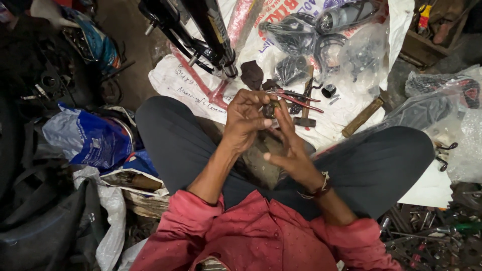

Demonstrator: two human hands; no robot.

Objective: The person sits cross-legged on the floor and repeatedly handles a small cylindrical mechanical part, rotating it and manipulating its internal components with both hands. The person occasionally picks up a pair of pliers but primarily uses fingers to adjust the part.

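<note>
Dark metal, small and round, the part (270, 109) sits above the person's lap, pinched in the curled fingers of the left hand (244, 120). The right hand (291, 145) is spread, fingers straight, its fingertips touching the part from the side. Just beyond lie red-handled pliers (296, 98) and a hammer (305, 103) on a white sack (201, 80). A wooden handle (364, 116) rests to the right, near clear plastic bags (361, 50) holding black parts. A black fork (201, 30) stands further out on the left. A blue bag (93, 138) crowds the left knee.
</note>
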